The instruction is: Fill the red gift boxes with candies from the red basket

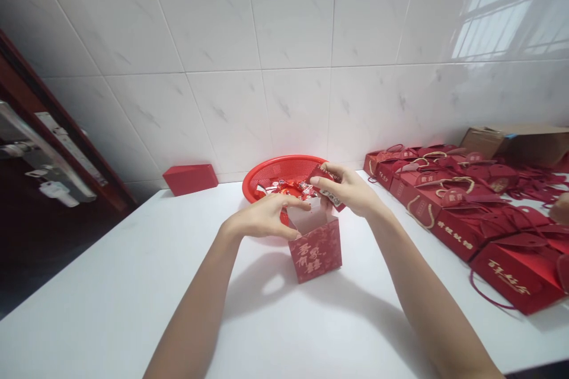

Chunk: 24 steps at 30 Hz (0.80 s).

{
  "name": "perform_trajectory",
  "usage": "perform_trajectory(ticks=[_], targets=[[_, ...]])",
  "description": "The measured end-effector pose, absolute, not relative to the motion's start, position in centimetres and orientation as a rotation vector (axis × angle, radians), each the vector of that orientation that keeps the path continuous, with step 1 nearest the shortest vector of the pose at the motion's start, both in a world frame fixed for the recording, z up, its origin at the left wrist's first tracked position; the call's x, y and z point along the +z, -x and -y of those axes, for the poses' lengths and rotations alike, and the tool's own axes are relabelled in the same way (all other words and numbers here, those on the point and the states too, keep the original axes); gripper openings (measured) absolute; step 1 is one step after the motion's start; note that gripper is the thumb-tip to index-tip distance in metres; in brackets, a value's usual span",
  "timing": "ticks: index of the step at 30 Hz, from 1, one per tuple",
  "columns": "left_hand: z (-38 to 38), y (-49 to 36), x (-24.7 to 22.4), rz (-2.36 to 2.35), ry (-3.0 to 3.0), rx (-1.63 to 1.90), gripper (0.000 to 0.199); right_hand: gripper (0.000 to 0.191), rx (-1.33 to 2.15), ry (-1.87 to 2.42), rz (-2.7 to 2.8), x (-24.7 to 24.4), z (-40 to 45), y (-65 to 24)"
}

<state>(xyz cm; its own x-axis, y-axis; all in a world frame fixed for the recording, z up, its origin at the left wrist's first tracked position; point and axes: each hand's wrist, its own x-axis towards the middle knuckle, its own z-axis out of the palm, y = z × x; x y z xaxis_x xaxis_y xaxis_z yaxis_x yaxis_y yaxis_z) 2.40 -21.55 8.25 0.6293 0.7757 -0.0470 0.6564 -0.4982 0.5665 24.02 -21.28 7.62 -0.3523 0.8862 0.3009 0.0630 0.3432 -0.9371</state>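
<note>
I have my left hand [262, 216] arched inward, clamped on the rim of the open box [316, 251] at twelve o'clock, my right hand [351, 190] pinching a printed red piece [334, 201], the basket [284, 160] close behind, handled boxes [457, 240] at two.

Head cam's pretty close above the table [111, 308], looking forward and kinda down, tiled wall [293, 12] across the upper frame
</note>
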Motion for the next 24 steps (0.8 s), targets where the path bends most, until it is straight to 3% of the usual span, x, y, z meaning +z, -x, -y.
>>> perform_trajectory(ticks=[4, 9, 14, 24], targets=[[21.5, -2.5, 8.3, -1.068, -2.307, 0.295, 0.052, 0.041, 1.115, 0.75, 1.705, 7.2, 21.0, -23.7], [21.1, -2.4, 8.1, -1.028, -2.284, 0.283, 0.03, 0.034, 1.172, 0.709, 1.78, 6.9, 21.0, -23.5], [21.1, -2.5, 8.1, -0.943, -2.297, 0.308, 0.046, 0.03, 1.165, 0.762, 1.876, 7.0, 21.1, -24.2], [21.3, -2.5, 8.3, -1.012, -2.282, 0.287, 0.056, 0.015, 1.071, 0.816, 2.14, 8.3, 21.4, -26.0]])
